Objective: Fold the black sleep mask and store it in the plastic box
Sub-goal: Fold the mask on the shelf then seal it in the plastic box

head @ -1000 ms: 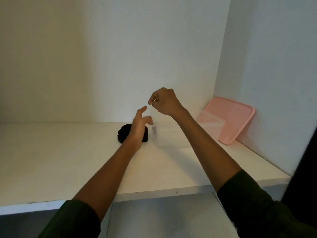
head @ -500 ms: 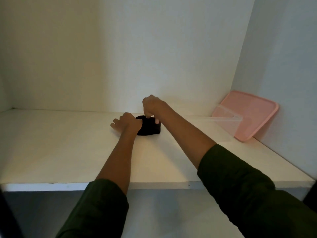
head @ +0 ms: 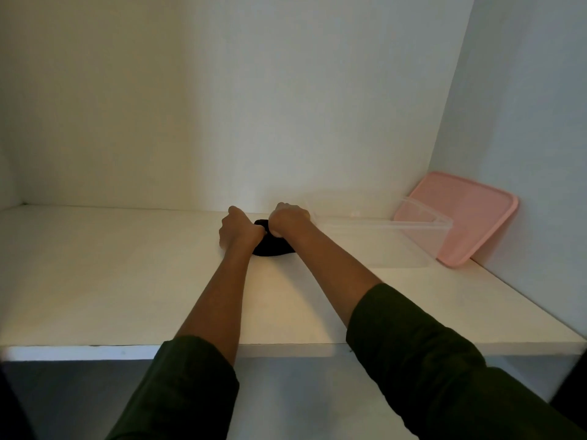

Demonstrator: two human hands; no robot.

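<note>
The black sleep mask (head: 272,248) lies bunched on the white shelf (head: 127,281), mostly hidden under both hands. My left hand (head: 239,230) grips its left side with curled fingers. My right hand (head: 288,217) grips its top right part, knuckles up. The clear plastic box (head: 384,239) stands open just right of the mask, touching or nearly touching my right wrist. Its pink lid (head: 460,217) leans against the right wall behind the box.
The shelf is a white alcove with a back wall (head: 286,106) and a right side wall (head: 524,122). Its front edge (head: 286,350) runs across below my forearms. Bare shelf surface stretches to the left of the mask.
Both hands came down from the air onto the mask and now hold it between them. The view has shifted, so the box and lid sit further right.
</note>
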